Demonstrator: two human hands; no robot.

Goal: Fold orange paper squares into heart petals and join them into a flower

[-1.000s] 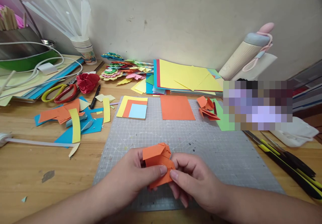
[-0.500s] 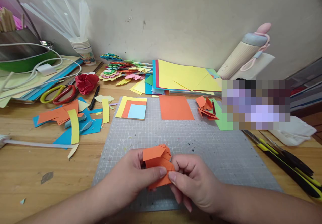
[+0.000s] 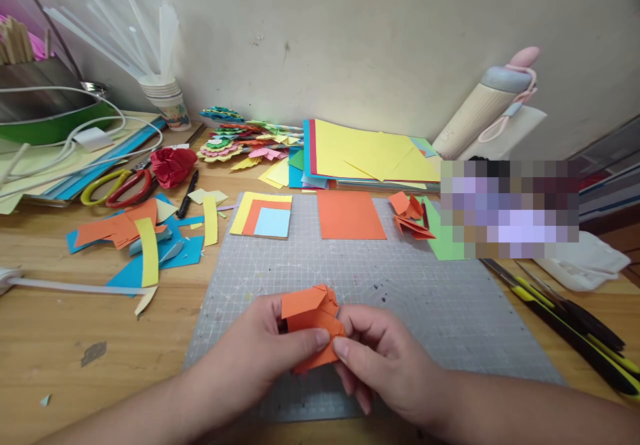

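paper (image 3: pixel 311 320), orange, folded, pinched by left hand (image 3: pixel 273 340) and right hand (image 3: pixel 383 350).

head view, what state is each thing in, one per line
folded orange paper: creased, held in both hands
left hand: thumb pressed on the paper
right hand: pinching the paper's edge
orange square: flat, unfolded
cutting mat: lying flat
small orange pieces: folded
black pen: lying down
paper cups: stacked, holding translucent sticks
cream bottle: lid on
red paper: crumpled
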